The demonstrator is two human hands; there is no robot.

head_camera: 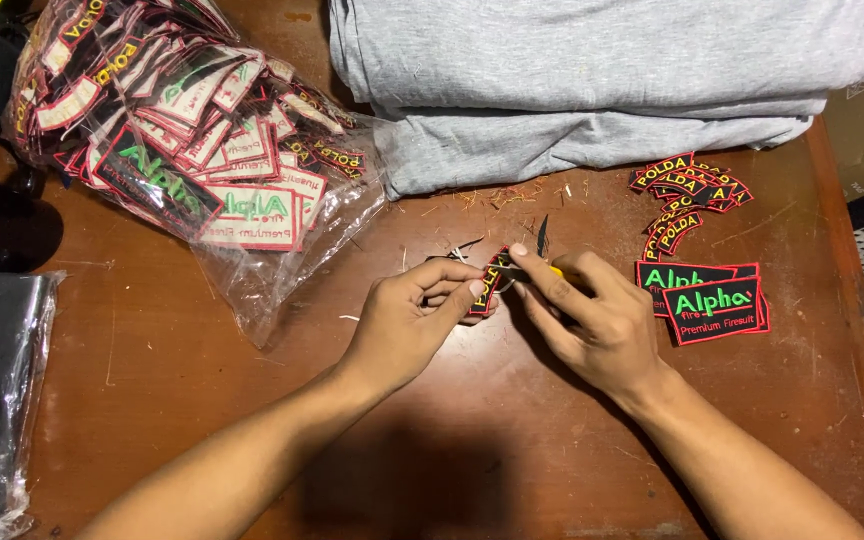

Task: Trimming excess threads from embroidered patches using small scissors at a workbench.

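Between hands, curved embroidered patch (487, 283).

Both hands, left hand (407, 320) and right hand (592, 320), pinch fingertips together, seemingly closed.

small tool (558, 271) mostly hidden in right hand (592, 320), patch bag (167, 130) cropped at top

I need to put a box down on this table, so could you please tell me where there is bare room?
Bare wood lies along the near edge of the table between the forearms, and left of the left hand, below the bag of patches. The back is crowded by folded grey cloth; the right side holds patch piles. The right hand works a patch mid-table.
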